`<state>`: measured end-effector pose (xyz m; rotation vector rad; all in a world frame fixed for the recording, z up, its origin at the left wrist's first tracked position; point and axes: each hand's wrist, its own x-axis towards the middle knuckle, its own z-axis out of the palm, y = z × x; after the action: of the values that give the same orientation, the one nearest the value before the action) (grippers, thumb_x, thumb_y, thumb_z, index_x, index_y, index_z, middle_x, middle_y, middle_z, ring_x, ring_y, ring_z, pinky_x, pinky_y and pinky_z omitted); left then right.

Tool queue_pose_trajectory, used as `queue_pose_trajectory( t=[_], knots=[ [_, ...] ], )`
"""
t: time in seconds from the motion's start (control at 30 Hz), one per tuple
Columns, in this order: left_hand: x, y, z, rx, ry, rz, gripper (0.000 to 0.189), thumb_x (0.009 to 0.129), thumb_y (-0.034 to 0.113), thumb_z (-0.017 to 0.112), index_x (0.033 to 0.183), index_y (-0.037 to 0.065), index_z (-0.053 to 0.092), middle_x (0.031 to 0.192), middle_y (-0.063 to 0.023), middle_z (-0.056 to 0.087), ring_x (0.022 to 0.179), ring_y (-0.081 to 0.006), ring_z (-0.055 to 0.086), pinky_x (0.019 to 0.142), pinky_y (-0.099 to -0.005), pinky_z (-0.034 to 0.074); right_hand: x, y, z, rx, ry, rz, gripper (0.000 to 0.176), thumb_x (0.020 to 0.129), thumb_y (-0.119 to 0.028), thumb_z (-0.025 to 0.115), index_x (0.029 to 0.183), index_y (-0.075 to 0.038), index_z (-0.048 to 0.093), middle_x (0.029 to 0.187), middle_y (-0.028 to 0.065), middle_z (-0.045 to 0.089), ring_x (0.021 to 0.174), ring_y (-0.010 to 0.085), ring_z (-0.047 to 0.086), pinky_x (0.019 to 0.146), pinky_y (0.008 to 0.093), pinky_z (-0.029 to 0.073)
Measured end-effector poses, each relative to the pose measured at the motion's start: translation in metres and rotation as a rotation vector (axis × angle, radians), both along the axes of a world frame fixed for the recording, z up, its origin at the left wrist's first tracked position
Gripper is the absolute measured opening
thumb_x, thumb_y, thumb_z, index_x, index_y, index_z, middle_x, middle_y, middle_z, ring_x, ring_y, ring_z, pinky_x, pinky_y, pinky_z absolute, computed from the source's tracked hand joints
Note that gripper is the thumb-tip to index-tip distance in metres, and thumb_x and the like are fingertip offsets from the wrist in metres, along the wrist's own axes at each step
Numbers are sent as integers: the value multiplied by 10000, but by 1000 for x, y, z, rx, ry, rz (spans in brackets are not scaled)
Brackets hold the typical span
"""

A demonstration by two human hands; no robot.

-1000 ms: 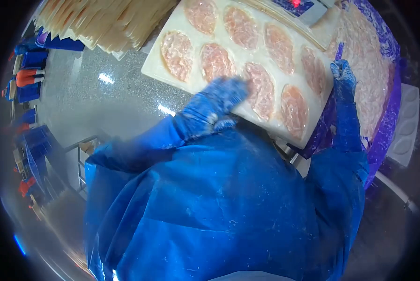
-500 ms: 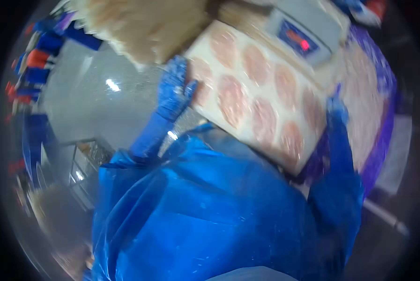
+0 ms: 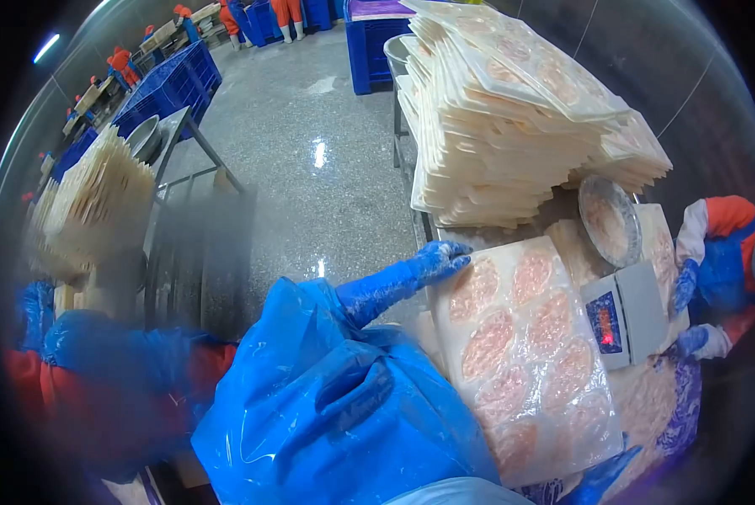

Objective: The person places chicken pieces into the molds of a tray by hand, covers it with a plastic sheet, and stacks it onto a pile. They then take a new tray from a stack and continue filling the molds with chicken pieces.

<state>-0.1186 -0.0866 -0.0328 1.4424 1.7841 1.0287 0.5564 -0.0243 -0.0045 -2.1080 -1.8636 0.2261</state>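
A white tray [image 3: 592,452] carries several oval patties of pale pink minced meat [image 3: 550,324] under a shiny clear film. My left hand [image 3: 445,259], in a wet blue glove, grips its upper left corner. At the lower right edge, my right hand [image 3: 606,475] holds the same tray, its fingers partly hidden beneath. Just right of the tray stands a scale [image 3: 626,316] with a lit red display. A round bowl of pale mince [image 3: 610,220] sits behind the scale. More mince [image 3: 642,396] lies on purple film at the right.
A tall stack of similar trays [image 3: 487,143] rises beyond my left hand. A co-worker's gloved hands [image 3: 689,341] are at the right, near the scale. Another person [image 3: 125,379] is blurred at the left, by stacked trays [image 3: 99,202]. Blue crates [image 3: 171,88] stand farther off.
My view has turned and tilted up, bringing the floor and tray stack into sight. My right hand has shifted along to the tray's near right edge; my left remains at its corner.
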Motion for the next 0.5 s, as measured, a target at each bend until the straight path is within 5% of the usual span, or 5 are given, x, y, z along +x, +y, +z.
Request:
queue_pose_trajectory(
  t=[0.13, 0.17, 0.5],
  knots=[
    [-13, 3, -7, 32, -525, -103, 404, 962, 296, 606, 1267, 36, 661, 1172, -112, 708, 1069, -242, 669, 987, -361, 495, -6, -4, 1, 88, 176, -72, 673, 1031, -415, 420, 1530, 20, 299, 1196, 221, 623, 1106, 349, 597, 969, 456, 452],
    [-10, 1, 1, 20, -489, -92, 364, 955, 237, 627, 1275, 66, 661, 1147, -57, 696, 1034, -219, 660, 970, -362, 505, -6, -2, 1, 105, 223, -84, 676, 1031, -419, 418, 1530, 21, 298, 1206, 221, 618, 1114, 349, 593, 975, 455, 449],
    [34, 92, 142, 270, -446, -224, 399, 973, 287, 611, 1301, 63, 634, 1184, -62, 680, 1089, -205, 636, 996, -354, 490, 7, 23, -4, 229, 708, -129, 700, 1034, -455, 406, 1533, 21, 287, 1315, 218, 564, 1200, 344, 551, 1030, 447, 420]
  ],
)
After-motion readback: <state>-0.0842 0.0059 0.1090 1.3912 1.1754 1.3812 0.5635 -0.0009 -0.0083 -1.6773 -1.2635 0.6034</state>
